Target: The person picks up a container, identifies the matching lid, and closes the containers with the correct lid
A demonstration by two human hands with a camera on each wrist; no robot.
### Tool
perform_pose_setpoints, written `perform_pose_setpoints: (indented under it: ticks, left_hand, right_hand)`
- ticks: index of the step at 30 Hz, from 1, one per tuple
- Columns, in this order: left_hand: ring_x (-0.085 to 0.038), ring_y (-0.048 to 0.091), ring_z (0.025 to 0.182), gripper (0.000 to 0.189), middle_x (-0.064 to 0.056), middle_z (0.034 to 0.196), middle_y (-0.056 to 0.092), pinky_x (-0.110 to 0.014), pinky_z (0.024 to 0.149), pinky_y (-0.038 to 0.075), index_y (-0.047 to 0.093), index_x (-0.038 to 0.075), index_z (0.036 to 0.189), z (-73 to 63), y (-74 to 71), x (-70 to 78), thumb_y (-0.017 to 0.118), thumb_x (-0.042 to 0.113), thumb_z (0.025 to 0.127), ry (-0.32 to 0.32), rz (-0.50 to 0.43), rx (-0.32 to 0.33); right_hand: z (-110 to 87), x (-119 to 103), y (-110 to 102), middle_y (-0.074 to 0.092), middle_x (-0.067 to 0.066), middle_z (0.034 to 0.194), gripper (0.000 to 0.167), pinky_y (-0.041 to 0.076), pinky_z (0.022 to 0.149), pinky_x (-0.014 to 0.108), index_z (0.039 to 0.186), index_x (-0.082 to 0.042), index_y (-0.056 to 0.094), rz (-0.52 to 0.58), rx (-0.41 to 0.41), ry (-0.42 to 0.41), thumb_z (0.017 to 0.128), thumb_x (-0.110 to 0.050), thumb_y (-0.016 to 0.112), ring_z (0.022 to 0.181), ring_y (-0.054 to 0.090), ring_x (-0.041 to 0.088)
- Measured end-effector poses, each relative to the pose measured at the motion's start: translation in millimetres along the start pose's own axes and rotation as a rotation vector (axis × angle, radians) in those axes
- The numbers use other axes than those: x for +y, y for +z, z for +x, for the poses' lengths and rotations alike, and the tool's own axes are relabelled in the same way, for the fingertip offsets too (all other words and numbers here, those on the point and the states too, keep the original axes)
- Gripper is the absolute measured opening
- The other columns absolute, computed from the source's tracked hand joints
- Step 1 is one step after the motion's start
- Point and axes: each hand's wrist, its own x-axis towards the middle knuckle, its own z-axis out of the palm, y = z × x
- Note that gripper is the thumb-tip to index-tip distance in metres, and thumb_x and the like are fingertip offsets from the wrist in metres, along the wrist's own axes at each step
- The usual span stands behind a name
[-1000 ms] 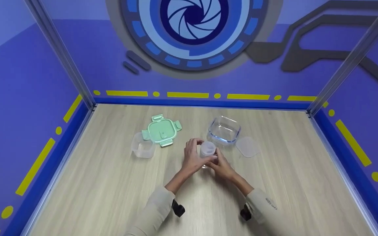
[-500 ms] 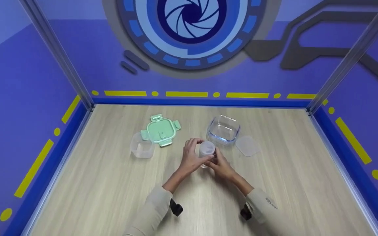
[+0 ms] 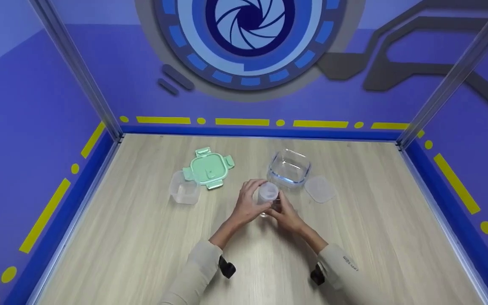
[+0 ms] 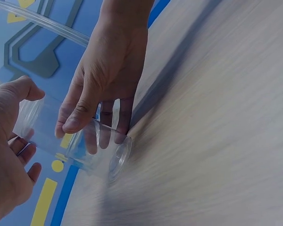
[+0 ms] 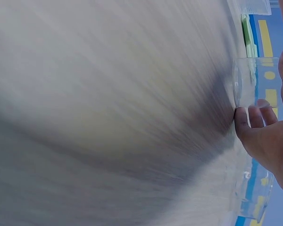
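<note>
Container [image 3: 267,196] is held upright between left hand [image 3: 247,206] and right hand [image 3: 288,217].

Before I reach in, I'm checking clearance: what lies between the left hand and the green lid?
Only bare tabletop, in the head view, separates the left hand from the green lid.

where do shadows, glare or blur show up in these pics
head view: mostly sharp, bright glint on the glass container; left wrist view: clear cup faint, table grain smeared, dark shadow across it; right wrist view: table streaked and blurred, broad shadow at lower left
</note>
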Motion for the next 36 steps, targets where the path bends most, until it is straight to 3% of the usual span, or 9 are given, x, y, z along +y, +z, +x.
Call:
perform_pose_setpoints:
  ticks: [11, 16, 21, 31, 36]
  left_hand:
    - [-0.028, 0.048, 0.128, 0.069, -0.014, 0.137, 0.059, -0.05, 0.11, 0.04, 0.055, 0.004, 0.143, 0.1, -2.1, -0.2, 0.082, 0.02, 0.081, -0.03, -0.011, -0.034]
    - [-0.028, 0.049, 0.129, 0.077, -0.01, 0.137, 0.057, -0.049, 0.104, 0.044, 0.05, 0.008, 0.144, -3.9, -0.3, 1.9, 0.086, 0.032, 0.081, -0.045, -0.041, 0.029]
    - [-0.024, 0.052, 0.125, 0.071, -0.007, 0.132, 0.057, -0.051, 0.1, 0.047, 0.051, 0.012, 0.137, -6.7, 3.7, 2.7, 0.087, 0.036, 0.08, -0.076, -0.063, 0.108]
    - [-0.023, 0.055, 0.12, 0.065, -0.007, 0.126, 0.062, -0.048, 0.097, 0.047, 0.057, 0.007, 0.13, -7.1, 10.6, -6.1, 0.088, 0.032, 0.079, -0.081, -0.129, 0.125]
    - [-0.021, 0.055, 0.119, 0.063, -0.008, 0.127, 0.063, -0.046, 0.097, 0.048, 0.06, 0.007, 0.131, -4.7, 8.5, -8.7, 0.087, 0.03, 0.08, -0.061, -0.156, 0.096]
  right_hand:
    - [-0.7, 0, 1, 0.05, 0.029, 0.142, 0.07, 0.05, 0.107, 0.052, 0.153, 0.003, 0.025, -0.008, -0.003, 0.001, 0.099, -0.011, 0.067, 0.131, 0.056, 0.045]
    - [-0.5, 0, 0, 0.047, 0.03, 0.144, 0.07, 0.053, 0.106, 0.044, 0.154, 0.004, 0.023, 0.023, -0.026, 0.0, 0.099, -0.009, 0.065, 0.132, 0.055, 0.045]
    - [-0.3, -3, 0, 0.046, 0.028, 0.148, 0.071, 0.049, 0.11, 0.05, 0.154, 0.002, 0.024, 0.018, -0.018, 0.012, 0.098, -0.011, 0.067, 0.136, 0.053, 0.044]
    - [-0.4, -1, 0, 0.048, 0.03, 0.145, 0.071, 0.052, 0.106, 0.047, 0.154, 0.003, 0.024, 0.03, -0.021, -0.003, 0.098, -0.009, 0.066, 0.131, 0.056, 0.045]
    - [-0.3, -1, 0, 0.05, 0.028, 0.143, 0.073, 0.053, 0.104, 0.043, 0.155, 0.002, 0.024, 0.024, -0.001, 0.008, 0.097, -0.01, 0.068, 0.129, 0.057, 0.042]
